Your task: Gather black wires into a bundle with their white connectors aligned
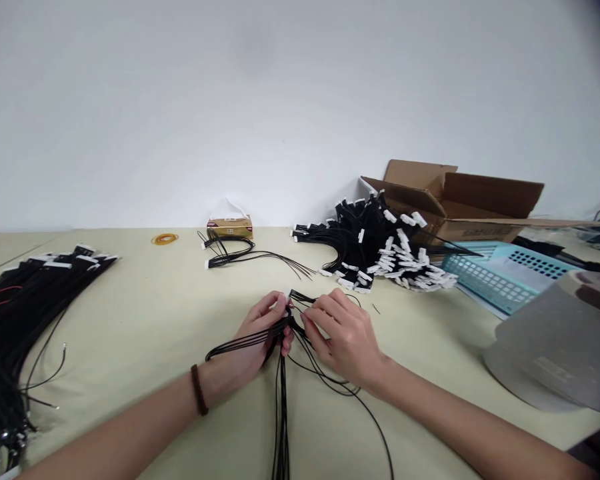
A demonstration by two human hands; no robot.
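My left hand (257, 331), with a brown band at the wrist, is closed around a black wire harness (283, 407) near its white connector (289, 294). Its wires loop over the left wrist and hang toward the table's front edge. To the right, my right hand (343, 333) pinches at the thin black wires beside that connector. The fingertips are pressed together there, and the exact wire between them is hard to make out. Loose wire ends trail below the right hand.
Black harnesses with white connectors (410, 260) pile up at the back right, before an open cardboard box (490, 197) and a blue basket (495, 293). A grey container (555, 347) stands right. More harnesses (25, 320) lie left. Rubber bands (165, 239) and a tissue box (230, 227) sit behind.
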